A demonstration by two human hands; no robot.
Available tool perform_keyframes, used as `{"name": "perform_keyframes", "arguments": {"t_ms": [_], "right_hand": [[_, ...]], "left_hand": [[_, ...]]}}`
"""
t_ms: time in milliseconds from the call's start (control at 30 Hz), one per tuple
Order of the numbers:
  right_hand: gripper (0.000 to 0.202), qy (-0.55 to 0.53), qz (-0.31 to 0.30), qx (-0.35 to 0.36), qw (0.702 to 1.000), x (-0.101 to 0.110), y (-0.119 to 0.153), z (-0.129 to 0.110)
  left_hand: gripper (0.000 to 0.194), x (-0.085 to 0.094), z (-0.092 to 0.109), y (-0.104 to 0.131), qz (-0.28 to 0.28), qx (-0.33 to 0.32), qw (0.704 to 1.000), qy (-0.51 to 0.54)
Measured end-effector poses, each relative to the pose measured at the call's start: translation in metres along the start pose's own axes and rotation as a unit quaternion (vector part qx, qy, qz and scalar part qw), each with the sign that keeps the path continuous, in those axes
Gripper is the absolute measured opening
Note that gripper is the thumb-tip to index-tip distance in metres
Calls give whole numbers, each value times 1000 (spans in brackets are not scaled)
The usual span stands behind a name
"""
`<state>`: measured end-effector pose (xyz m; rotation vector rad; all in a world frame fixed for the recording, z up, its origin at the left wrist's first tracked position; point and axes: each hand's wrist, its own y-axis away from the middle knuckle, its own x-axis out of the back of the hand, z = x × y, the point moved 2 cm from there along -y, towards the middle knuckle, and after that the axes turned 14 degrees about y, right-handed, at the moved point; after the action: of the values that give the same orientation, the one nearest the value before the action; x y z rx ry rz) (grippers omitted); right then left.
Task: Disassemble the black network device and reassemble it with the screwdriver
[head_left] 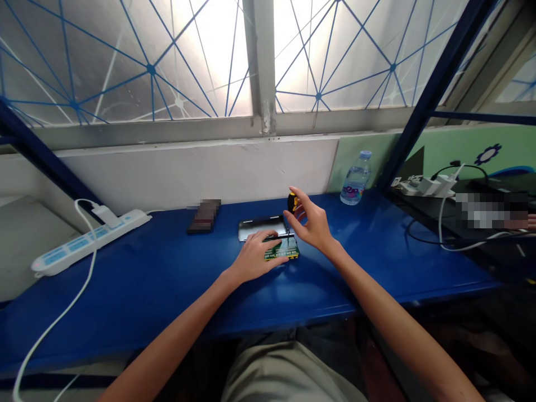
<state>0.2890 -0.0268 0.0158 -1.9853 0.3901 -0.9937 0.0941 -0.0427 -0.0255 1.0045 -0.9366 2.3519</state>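
Note:
A green circuit board (pixel 287 249) with yellow parts along its front edge lies on the blue table. My left hand (pixel 252 255) grips its left side, fingers across the top and thumb along the front. In my right hand (pixel 313 224) is a screwdriver (pixel 292 203) with a black and yellow handle, held upright between thumb and fingers. Its shaft points down at the right part of the board; whether the tip sits in a screw is too small to tell. Just behind the board lies a dark, shiny, flat casing (pixel 254 226), partly covered by my left hand.
A phone-like dark slab (pixel 204 218) lies left of the casing. At the left stands a white power strip (pixel 90 241) with a plugged-in charger and a trailing cable. A water bottle (pixel 357 178) is at the back right. Chargers and cables (pixel 438 184) crowd the neighbouring table.

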Motion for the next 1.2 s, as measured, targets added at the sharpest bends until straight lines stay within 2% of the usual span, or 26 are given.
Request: {"name": "perform_keyframes", "arguments": {"t_ms": [167,300,467,667,900,1200], "right_hand": [[61,-10,8,0,1000,-3,0,2],[59,2,17,9,1000,-6,0,3],[56,27,23,21,999,-9,1,2],[60,41,27,12,999,-8,2,0],[65,13,13,-8,1000,-7,3,-3],[64,-3,29,-34,999,-10,5,1]], "left_hand": [[23,14,-2,-16,-26,1,1000,13],[19,22,0,-38,-9,24,1000,18],[10,11,0,-54,45,51,990,122],[6,-6,-3,-54,116,17,975,191],[9,-12,-6,-53,109,19,977,181],[11,-14,-6,-53,94,23,977,188]]}}
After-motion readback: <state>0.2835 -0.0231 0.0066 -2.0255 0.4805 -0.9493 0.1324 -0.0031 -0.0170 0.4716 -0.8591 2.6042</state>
